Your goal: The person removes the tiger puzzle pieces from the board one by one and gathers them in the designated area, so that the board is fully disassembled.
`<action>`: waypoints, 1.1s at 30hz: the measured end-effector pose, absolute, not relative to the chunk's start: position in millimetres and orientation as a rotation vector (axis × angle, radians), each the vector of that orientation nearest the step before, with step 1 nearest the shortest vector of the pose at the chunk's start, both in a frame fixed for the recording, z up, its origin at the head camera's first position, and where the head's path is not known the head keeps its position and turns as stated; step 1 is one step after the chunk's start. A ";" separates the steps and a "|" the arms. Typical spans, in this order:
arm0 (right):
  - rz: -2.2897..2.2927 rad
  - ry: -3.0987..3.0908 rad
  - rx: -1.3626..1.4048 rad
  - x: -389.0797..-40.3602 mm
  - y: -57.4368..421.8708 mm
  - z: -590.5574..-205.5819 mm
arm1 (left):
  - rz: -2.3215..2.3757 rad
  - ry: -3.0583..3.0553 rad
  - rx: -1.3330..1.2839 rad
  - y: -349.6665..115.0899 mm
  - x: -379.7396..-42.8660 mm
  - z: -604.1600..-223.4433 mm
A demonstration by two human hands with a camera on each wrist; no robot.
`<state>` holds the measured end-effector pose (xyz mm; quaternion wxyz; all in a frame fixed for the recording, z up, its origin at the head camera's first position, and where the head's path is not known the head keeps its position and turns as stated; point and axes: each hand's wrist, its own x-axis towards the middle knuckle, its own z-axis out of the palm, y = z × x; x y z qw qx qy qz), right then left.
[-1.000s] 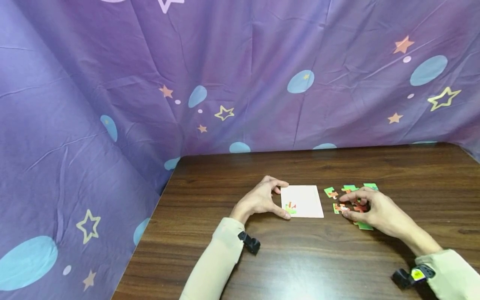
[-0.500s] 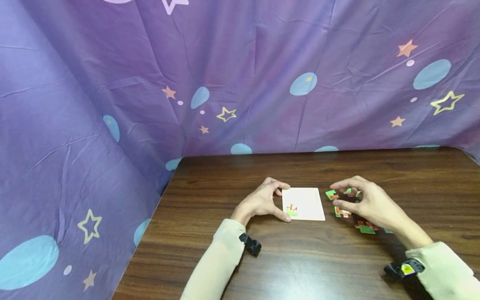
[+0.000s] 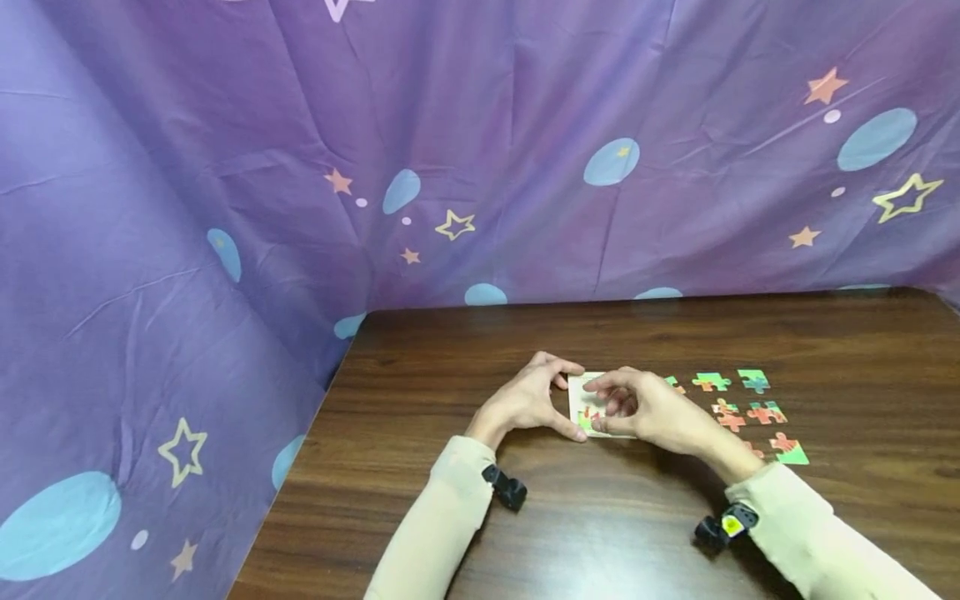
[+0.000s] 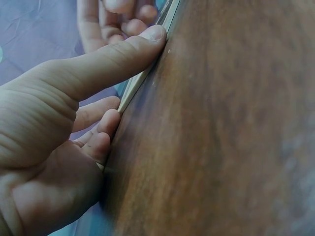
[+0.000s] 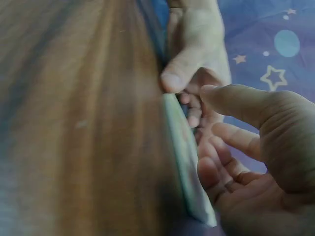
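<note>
A square white puzzle board (image 3: 577,390) lies on the table, a green-and-red puzzle piece (image 3: 584,421) in its lower left corner. My left hand (image 3: 521,402) holds the board's left side, thumb at the near corner and index finger at the far one. In the left wrist view, the left thumb (image 4: 120,59) presses along the thin board edge. My right hand (image 3: 648,408) reaches over the board, its fingers loosely bent and its thumb tip beside the piece. The right wrist view shows a gap between right thumb (image 5: 241,101) and fingers, with no piece visible there.
To the right lie several loose puzzle pieces, among them a green-and-blue one (image 3: 754,381), a red one (image 3: 767,412) and a green-and-red one (image 3: 790,449). My right hand and forearm hide part of this group. A purple curtain (image 3: 525,167) hangs behind the brown table (image 3: 450,342).
My right hand has moved left from above the loose pieces to over the board, uncovering pieces on the right. My left hand keeps its hold on the board.
</note>
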<state>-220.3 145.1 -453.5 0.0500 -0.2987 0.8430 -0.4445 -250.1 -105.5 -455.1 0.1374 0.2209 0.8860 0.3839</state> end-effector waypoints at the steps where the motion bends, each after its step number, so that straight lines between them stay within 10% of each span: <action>1: -1.326 2.579 -0.921 -220.1 144.9 -456.7 | 1.120 2.562 0.634 -104.8 -250.0 -455.3; 33: -1.385 2.608 -0.798 -217.8 134.2 -464.7 | 1.059 2.605 0.637 -103.8 -249.9 -453.9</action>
